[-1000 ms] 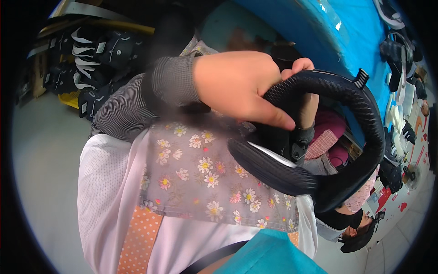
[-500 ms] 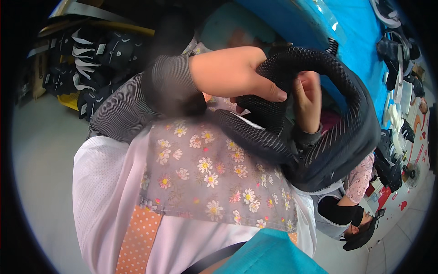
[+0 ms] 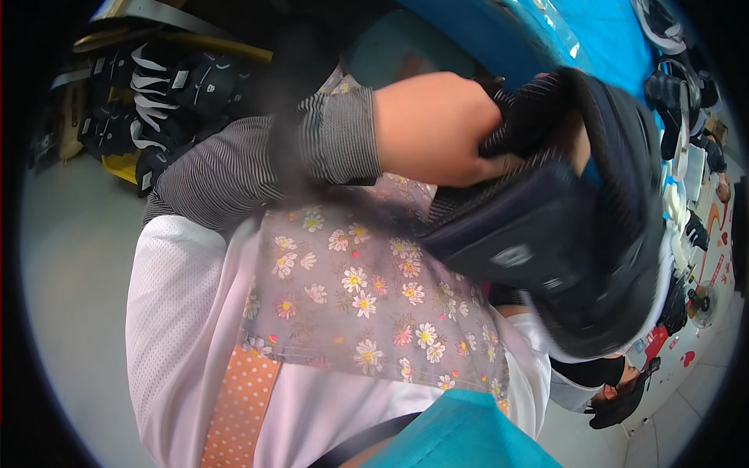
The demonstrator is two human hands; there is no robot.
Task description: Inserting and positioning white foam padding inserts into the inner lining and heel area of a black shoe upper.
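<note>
1. Shoe upper of black textured fabric (image 3: 530, 234) is over right side of grey flowered cloth apron (image 3: 335, 312).
2. Left hand (image 3: 437, 129) pinches its rim.
3. Right hand (image 3: 579, 147) is mostly hidden; its fingers I cannot tell.

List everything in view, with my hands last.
Shoe upper: one, black, in left hand
Stacked shoe uppers: several, black, upper left
Covering: one, blue, upper right
Shoe parts: several, black and white, right
Person: one, black cap, lower right
Floral apron: one, grey, centre
Shirt: one, pale pink, lower left
Dotted patches: two, orange, below apron
Cloth: one, teal, bottom centre
Striped sleeve: one, grey, left forearm
Left hand: one, bare, upper centre
Right hand: one, bare, mostly behind upper
</note>
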